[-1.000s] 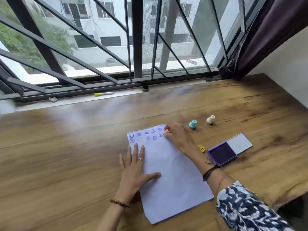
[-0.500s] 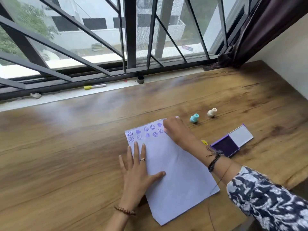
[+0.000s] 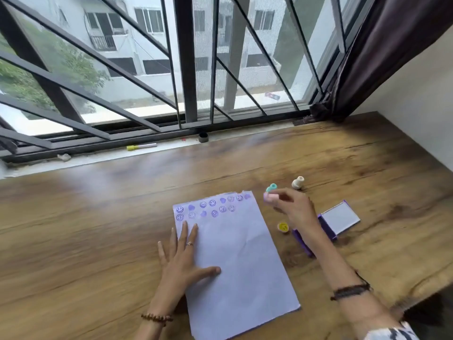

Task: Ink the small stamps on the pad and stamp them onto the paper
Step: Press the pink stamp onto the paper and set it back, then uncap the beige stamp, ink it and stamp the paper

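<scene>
A white sheet of paper (image 3: pixel 242 263) lies on the wooden table with two rows of purple smiley and heart prints along its top edge. My left hand (image 3: pixel 182 263) rests flat on the sheet's left side, fingers spread. My right hand (image 3: pixel 294 207) hovers off the paper's top right corner and pinches a small pink stamp (image 3: pixel 270 198). Just behind it stands a teal stamp (image 3: pixel 271 187), and a cream stamp (image 3: pixel 298 182) stands farther right. A yellow smiley stamp (image 3: pixel 283 227) lies beside the open purple ink pad (image 3: pixel 326 228), which my right wrist partly hides.
The wooden table (image 3: pixel 98 229) runs to a windowsill with black bars. On the sill lie a yellow-capped marker (image 3: pixel 141 146) and a small dark cap (image 3: pixel 203 137). A dark curtain (image 3: pixel 382 52) hangs at the right, next to a white wall.
My right hand has lifted off the paper's top right corner and moved right with the pink stamp. The left hand stays flat on the sheet. The camera view has shifted.
</scene>
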{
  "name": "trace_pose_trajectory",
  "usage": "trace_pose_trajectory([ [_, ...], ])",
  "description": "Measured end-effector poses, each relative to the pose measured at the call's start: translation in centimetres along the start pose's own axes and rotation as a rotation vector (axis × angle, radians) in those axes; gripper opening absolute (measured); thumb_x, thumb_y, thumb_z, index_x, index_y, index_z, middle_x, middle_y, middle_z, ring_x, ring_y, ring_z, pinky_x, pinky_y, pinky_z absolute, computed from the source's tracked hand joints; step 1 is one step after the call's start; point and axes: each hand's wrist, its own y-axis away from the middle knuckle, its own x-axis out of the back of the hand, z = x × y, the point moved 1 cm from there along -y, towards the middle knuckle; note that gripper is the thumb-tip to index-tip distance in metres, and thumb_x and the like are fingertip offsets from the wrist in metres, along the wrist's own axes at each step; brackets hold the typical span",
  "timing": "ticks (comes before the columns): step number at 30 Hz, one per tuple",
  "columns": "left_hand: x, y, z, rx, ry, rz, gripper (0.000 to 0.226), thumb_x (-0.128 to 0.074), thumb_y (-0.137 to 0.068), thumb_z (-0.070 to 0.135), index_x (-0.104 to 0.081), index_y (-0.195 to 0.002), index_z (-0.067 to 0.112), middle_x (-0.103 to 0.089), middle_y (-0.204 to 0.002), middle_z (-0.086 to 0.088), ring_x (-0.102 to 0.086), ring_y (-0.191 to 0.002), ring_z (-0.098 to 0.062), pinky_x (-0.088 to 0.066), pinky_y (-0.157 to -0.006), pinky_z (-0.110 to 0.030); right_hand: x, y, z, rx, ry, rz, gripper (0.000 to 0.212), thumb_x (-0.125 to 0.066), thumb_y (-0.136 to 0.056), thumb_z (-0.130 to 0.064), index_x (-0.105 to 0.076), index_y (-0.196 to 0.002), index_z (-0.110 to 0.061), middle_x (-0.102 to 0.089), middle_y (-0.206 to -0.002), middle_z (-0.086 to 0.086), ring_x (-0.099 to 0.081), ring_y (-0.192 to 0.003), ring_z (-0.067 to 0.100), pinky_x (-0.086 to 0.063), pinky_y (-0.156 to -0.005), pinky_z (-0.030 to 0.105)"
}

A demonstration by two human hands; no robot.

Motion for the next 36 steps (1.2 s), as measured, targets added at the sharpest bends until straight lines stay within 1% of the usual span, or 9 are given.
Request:
trace_pose_trajectory([
  [3, -0.2, -0.1, 1.9, -0.009, 0.031, 0.101, 0.122, -0.045, -0.044, 0.083, 0.004, -0.143, 0.031, 0.014, -0.145, 0.018, 0.02, -0.139, -0.018, 0.014, -0.106, -0.056, 4.6, 1.8, 1.0, -0.102, -0.167, -0.015, 0.019, -0.069, -0.078, -0.008, -0.07, -0.096, -0.004, -0.07, -0.089, 0.009, -0.064, -0.082, 0.014, -0.052, -0.063, 0.009],
  [7, -2.3, -1.1, 7.9, -0.249, 0.044, 0.316, 0.065, -0.054, -0.065, 0.061, -0.047, -0.124, 0.034, -0.047, -0.134, 0.008, -0.025, -0.128, -0.013, -0.009, -0.104, -0.042, 8.4, 3.1, 2.8, -0.183, -0.258, -0.01, 0.017, -0.064, -0.081, -0.005, -0.069, -0.098, -0.003, -0.069, -0.089, 0.009, -0.064, -0.08, 0.013, -0.055, -0.067, 0.011],
  [10, -4.1, -2.4, 13.4, -0.411, -0.03, 0.282, 0.04, -0.065, -0.078, 0.037, -0.054, -0.117, 0.036, -0.053, -0.126, 0.005, -0.048, -0.115, -0.018, -0.015, -0.092, -0.034, 9.6, 3.5, 3.8, -0.202, -0.297, -0.034, 0.01, -0.064, -0.081, -0.004, -0.07, -0.088, -0.007, -0.07, -0.076, 0.002, -0.065, -0.067, 0.004, -0.055, -0.064, 0.012],
  [18, -6.4, -4.2, 17.7, -0.378, -0.025, 0.22, 0.015, -0.053, -0.089, 0.027, -0.061, -0.102, 0.028, -0.058, -0.097, 0.004, -0.052, -0.095, -0.011, -0.015, -0.079, -0.027, 11.6, 3.4, 5.8, -0.175, -0.25, -0.09, 0.014, -0.064, -0.079, 0.003, -0.068, -0.084, -0.01, -0.069, -0.078, 0.008, -0.063, -0.07, 0.01, -0.054, -0.061, 0.015],
  [21, -5.8, -3.6, 19.1, -0.13, 0.471, 0.19, 0.009, -0.066, -0.081, 0.023, -0.066, -0.09, 0.027, -0.066, -0.088, 0.007, -0.06, -0.082, -0.006, -0.043, -0.078, -0.02, 12.0, 3.0, 5.2, -0.073, -0.183, -0.133, 0.023, -0.066, -0.076, 0.007, -0.07, -0.075, -0.016, -0.073, -0.07, -0.004, -0.065, -0.068, 0.003, -0.05, -0.065, 0.012],
  [23, -5.1, -2.9, 20.4, 0.004, 0.867, 0.062, 0.013, -0.065, -0.082, 0.006, -0.068, -0.09, 0.017, -0.068, -0.083, 0.002, -0.064, -0.076, -0.005, -0.045, -0.06, -0.007, 12.2, 2.6, 4.3, 0.01, -0.132, -0.167, 0.027, -0.067, -0.074, 0.008, -0.07, -0.075, -0.019, -0.075, -0.073, -0.007, -0.069, -0.076, 0.004, -0.05, -0.068, 0.012],
  [26, -4.7, -2.1, 21.5, 0.046, 1.068, -0.05, 0.017, -0.059, -0.084, 0.0, -0.066, -0.097, 0.006, -0.071, -0.074, 0.007, -0.063, -0.065, 0.006, -0.041, -0.051, -0.003, 12.0, 2.2, 2.8, 0.161, -0.001, -0.215, 0.027, -0.069, -0.072, 0.005, -0.07, -0.078, -0.021, -0.074, -0.083, -0.002, -0.069, -0.084, 0.005, -0.052, -0.076, 0.017],
  [33, -4.3, -1.9, 21.7, 0.05, 1.153, -0.068, 0.028, -0.068, -0.072, 0.02, -0.07, -0.099, 0.016, -0.075, -0.091, 0.003, -0.067, -0.088, -0.009, -0.045, -0.063, -0.013, 12.0, 1.9, 0.7, 0.345, 0.084, -0.254, 0.031, -0.074, -0.071, -0.005, -0.068, -0.072, -0.036, -0.067, -0.085, -0.016, -0.067, -0.083, 0.001, -0.052, -0.077, 0.014],
  [36, -4.1, -1.8, 22.1, 0.028, 1.203, -0.057, 0.026, -0.067, -0.075, 0.008, -0.07, -0.101, 0.009, -0.075, -0.092, -0.002, -0.068, -0.087, -0.009, -0.047, -0.062, -0.012, 12.4, 1.8, 0.3, 0.386, 0.14, -0.242, 0.038, -0.074, -0.071, -0.003, -0.066, -0.071, -0.04, -0.066, -0.088, -0.019, -0.066, -0.082, -0.002, -0.049, -0.073, 0.009],
])
